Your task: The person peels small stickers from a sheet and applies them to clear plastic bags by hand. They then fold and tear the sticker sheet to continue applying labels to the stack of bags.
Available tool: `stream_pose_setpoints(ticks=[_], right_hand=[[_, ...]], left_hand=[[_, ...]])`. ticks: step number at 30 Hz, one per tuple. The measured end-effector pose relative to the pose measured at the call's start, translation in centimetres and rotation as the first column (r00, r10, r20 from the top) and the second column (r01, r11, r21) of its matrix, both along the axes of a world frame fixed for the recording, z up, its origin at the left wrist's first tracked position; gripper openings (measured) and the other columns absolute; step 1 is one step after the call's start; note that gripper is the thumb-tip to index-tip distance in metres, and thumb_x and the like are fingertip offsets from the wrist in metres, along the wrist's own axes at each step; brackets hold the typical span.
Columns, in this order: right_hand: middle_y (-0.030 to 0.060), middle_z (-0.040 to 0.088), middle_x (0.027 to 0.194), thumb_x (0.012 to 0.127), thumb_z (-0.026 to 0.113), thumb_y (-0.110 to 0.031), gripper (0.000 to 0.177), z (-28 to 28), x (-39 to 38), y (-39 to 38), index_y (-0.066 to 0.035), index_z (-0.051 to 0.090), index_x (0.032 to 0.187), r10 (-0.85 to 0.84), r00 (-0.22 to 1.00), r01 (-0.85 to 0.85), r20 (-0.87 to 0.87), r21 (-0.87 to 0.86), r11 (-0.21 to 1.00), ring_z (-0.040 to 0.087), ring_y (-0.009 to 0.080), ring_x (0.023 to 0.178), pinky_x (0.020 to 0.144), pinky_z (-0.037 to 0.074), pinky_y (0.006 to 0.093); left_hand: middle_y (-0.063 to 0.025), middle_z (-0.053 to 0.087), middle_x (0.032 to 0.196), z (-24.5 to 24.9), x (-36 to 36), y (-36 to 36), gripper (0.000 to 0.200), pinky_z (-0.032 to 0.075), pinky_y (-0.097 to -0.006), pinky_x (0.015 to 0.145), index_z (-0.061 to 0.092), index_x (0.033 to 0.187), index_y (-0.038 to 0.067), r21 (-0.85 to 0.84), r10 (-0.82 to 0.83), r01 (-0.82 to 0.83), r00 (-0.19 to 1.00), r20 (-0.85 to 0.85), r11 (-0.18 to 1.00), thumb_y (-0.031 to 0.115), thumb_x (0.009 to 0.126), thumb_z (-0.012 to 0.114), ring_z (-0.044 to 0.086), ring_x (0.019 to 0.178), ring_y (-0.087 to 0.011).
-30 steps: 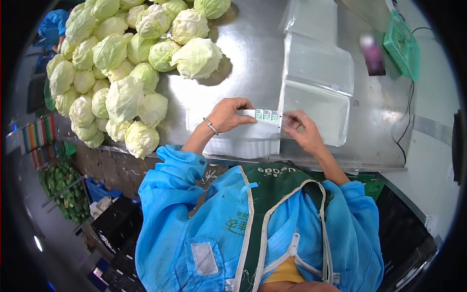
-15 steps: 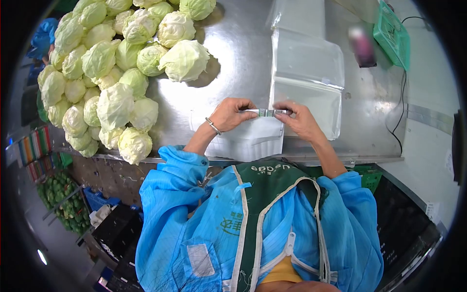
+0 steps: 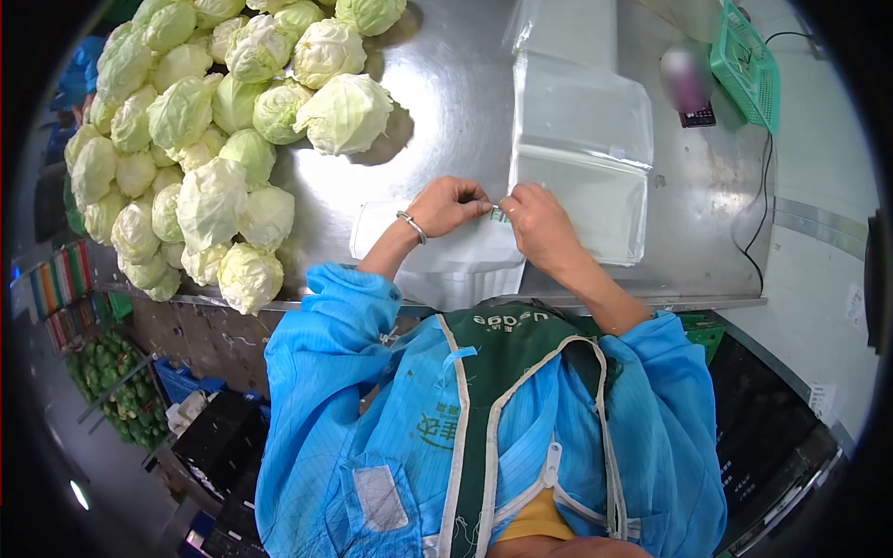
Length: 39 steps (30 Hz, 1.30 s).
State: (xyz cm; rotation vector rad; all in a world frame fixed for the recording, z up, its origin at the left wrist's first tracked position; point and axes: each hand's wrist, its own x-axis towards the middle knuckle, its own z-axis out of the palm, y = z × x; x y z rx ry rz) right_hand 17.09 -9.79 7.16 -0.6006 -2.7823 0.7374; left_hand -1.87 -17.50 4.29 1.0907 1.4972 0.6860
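A white sheet (image 3: 460,263) lies on the metal table close to my body. Its top edge carries a narrow strip of small green-and-white printed labels (image 3: 499,214), mostly covered by my fingers. My left hand (image 3: 448,206), a bracelet at its wrist, pinches this edge between thumb and forefinger. Right beside it, my right hand (image 3: 539,226) is closed on the label strip, its fingertips nearly touching the left ones. Whether a label is coming loose is hidden. Clear plastic bags (image 3: 581,200) lie in an overlapping row just beyond my right hand.
Many pale green cabbages (image 3: 212,200) are heaped on the table's left side. A green plastic basket (image 3: 747,70) stands at the far right, near a dark keypad device (image 3: 698,116) and a black cable (image 3: 765,214). The metal table (image 3: 446,107) ends in front of my body.
My right hand has moved left and turned over, closing in against my left hand and covering more of the label strip. My left hand has stayed nearly in place.
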Motion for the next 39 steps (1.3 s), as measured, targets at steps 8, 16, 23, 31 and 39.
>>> stream_pose_setpoints(ticks=[8, 16, 23, 31, 39], right_hand=[[0.0101, 0.057, 0.085, 0.079, 0.059, -0.001, 0.009, -2.6, 1.6, -3.0, -0.002, 0.060, 0.088, -0.060, 0.985, 0.025, -0.162, -0.207, 0.978, 0.057, 0.0249, 0.081, 0.069, 0.046, 0.0356], [0.0004, 0.058, 0.077, 0.086, 0.062, -0.009, 0.011, -4.6, 11.4, 4.8, -0.002, 0.064, 0.094, -0.789, 0.587, 0.487, 0.182, -0.858, 0.165, 0.049, 0.0057, 0.061, 0.053, 0.040, 0.0207], [0.0058, 0.063, 0.081, 0.087, 0.061, -0.014, 0.023, -5.6, 12.7, 9.0, 0.000, 0.062, 0.105, -0.794, 0.549, 0.668, 0.262, -0.708, 0.228, 0.055, 0.0100, 0.064, 0.057, 0.045, 0.0247], [0.0085, 0.063, 0.079, 0.087, 0.062, -0.018, 0.032, -0.2, 13.5, 8.7, 0.001, 0.061, 0.112, -0.801, 0.575, 0.700, 0.167, -0.606, 0.377, 0.056, 0.0103, 0.068, 0.061, 0.046, 0.0257], [0.0100, 0.064, 0.074, 0.081, 0.069, -0.020, 0.027, -5.8, 11.8, 10.4, 0.001, 0.062, 0.096, -0.806, 0.520, 0.788, 0.282, -0.522, 0.325, 0.060, 0.0144, 0.068, 0.059, 0.047, 0.0291]], left_hand=[[-0.0072, 0.066, 0.074, -1.6, -0.2, 0.5, 0.019, 0.047, -0.0286, 0.066, 0.068, 0.088, 0.002, -0.071, 0.026, -0.039, 0.983, -0.180, 0.997, 0.021, 0.083, 0.066, 0.058, 0.067, -0.0135], [-0.0045, 0.062, 0.097, 1.0, -2.6, -0.1, 0.032, 0.040, -0.0398, 0.080, 0.065, 0.101, 0.016, 0.362, 0.213, 0.104, 0.648, -0.731, 0.926, 0.022, 0.071, 0.074, 0.057, 0.092, -0.0256], [-0.0019, 0.060, 0.099, -1.9, 8.0, 3.9, 0.034, 0.038, -0.0415, 0.085, 0.065, 0.099, 0.016, 0.474, -0.055, 0.384, 0.818, -0.572, 0.792, 0.022, 0.068, 0.077, 0.055, 0.099, -0.0260], [0.0010, 0.059, 0.081, -5.6, 8.2, 6.2, 0.013, 0.038, -0.0377, 0.075, 0.062, 0.075, 0.016, 0.414, -0.142, 0.412, 0.827, -0.544, 0.812, 0.023, 0.075, 0.072, 0.055, 0.085, -0.0224], [-0.0018, 0.060, 0.075, -4.9, 7.7, 6.8, 0.014, 0.039, -0.0365, 0.073, 0.065, 0.075, 0.014, 0.360, -0.279, 0.495, 0.815, -0.507, 0.791, 0.026, 0.076, 0.073, 0.058, 0.078, -0.0224]])
